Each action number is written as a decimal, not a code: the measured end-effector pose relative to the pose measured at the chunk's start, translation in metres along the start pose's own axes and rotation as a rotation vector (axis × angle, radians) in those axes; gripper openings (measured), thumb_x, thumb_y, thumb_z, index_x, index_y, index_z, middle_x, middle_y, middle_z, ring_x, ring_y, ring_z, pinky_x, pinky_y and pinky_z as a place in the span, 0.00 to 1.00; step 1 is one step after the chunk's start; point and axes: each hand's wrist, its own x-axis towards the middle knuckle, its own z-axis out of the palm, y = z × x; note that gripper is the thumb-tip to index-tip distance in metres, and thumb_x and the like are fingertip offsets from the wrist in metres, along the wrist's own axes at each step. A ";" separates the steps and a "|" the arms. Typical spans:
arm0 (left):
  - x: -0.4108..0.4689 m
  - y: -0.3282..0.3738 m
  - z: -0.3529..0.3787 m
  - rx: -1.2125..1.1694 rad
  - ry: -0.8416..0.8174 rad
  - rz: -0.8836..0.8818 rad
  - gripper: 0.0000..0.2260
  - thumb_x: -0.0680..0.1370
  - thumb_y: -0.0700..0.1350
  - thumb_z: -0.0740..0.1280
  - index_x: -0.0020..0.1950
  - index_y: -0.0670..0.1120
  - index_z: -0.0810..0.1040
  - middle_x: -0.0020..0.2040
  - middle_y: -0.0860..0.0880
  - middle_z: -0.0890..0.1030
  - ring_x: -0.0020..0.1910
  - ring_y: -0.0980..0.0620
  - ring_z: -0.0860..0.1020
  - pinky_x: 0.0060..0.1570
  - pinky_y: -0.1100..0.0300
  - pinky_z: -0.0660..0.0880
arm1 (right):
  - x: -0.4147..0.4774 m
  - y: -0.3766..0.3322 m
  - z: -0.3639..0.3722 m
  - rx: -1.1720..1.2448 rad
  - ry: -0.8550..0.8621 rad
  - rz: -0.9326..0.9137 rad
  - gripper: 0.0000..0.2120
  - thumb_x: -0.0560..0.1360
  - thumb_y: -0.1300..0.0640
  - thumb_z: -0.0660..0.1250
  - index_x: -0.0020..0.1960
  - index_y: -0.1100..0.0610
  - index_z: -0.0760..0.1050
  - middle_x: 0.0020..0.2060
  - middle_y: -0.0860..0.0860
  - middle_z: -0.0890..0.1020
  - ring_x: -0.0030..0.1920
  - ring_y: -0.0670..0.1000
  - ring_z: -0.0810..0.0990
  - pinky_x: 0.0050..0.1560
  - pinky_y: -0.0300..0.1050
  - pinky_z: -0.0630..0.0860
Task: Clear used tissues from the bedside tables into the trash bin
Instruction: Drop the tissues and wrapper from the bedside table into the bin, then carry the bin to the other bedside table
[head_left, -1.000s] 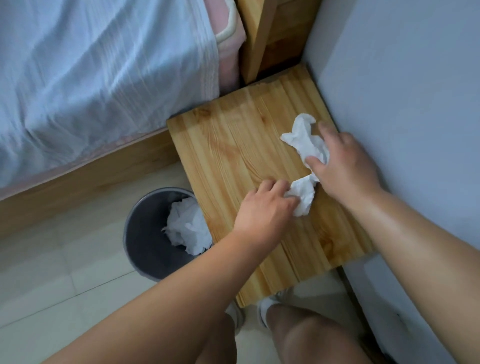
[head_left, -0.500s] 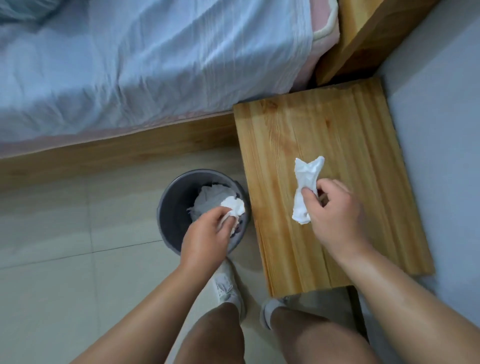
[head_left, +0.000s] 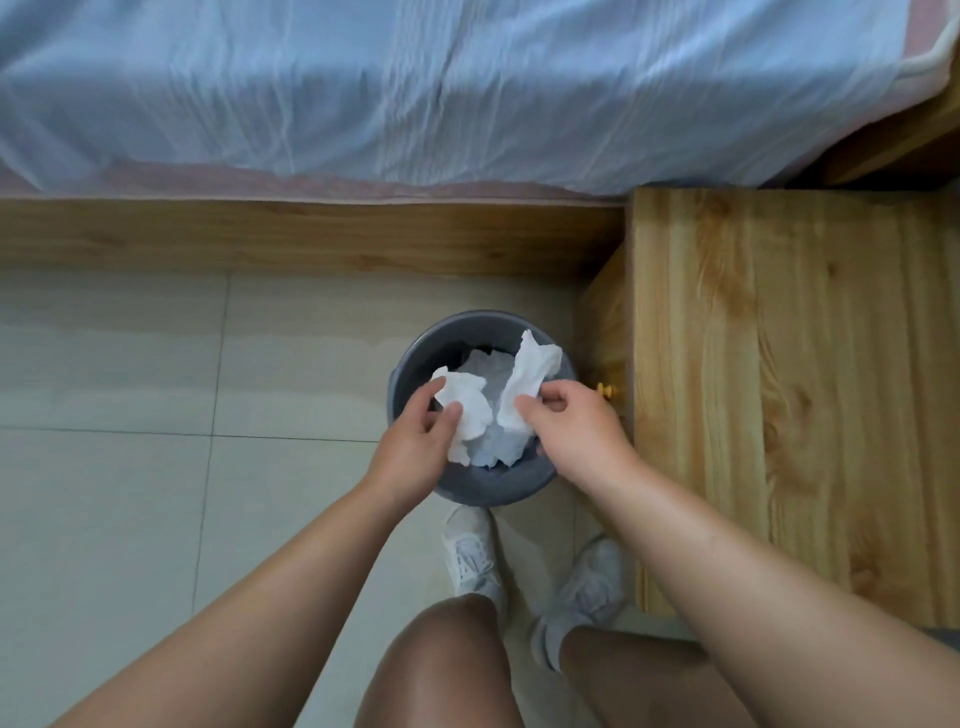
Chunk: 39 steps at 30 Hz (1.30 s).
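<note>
While over the trash bin (head_left: 488, 491), tissues (head_left: 470, 410) in both hands (head_left: 410, 452)

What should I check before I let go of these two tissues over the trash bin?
1. Left hand grips the left tissue: ok.
2. Right hand pinches the right tissue: ok.
3. Both tissues over the grey trash bin opening: ok.
4. Bin upright on the floor: ok.
5. Room left above the tissues already inside: cannot tell.
</note>
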 end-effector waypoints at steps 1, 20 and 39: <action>0.004 -0.003 -0.001 -0.020 -0.018 -0.008 0.22 0.85 0.58 0.62 0.79 0.61 0.66 0.53 0.58 0.82 0.55 0.47 0.83 0.59 0.40 0.81 | 0.006 0.003 0.005 0.001 -0.017 0.038 0.21 0.77 0.42 0.68 0.65 0.51 0.78 0.55 0.49 0.85 0.43 0.52 0.87 0.39 0.49 0.82; 0.081 -0.093 -0.002 -0.414 0.129 -0.380 0.21 0.78 0.31 0.67 0.64 0.52 0.74 0.59 0.45 0.82 0.49 0.42 0.82 0.36 0.52 0.82 | 0.067 0.056 0.038 0.122 0.154 0.365 0.38 0.75 0.61 0.72 0.81 0.54 0.58 0.72 0.56 0.75 0.68 0.61 0.76 0.65 0.55 0.77; -0.261 0.107 -0.187 -0.762 0.269 -0.326 0.22 0.75 0.32 0.68 0.59 0.57 0.81 0.54 0.45 0.87 0.48 0.42 0.86 0.34 0.53 0.83 | -0.220 -0.190 -0.097 0.068 -0.022 -0.180 0.32 0.78 0.65 0.70 0.77 0.44 0.68 0.60 0.37 0.79 0.59 0.46 0.83 0.58 0.50 0.83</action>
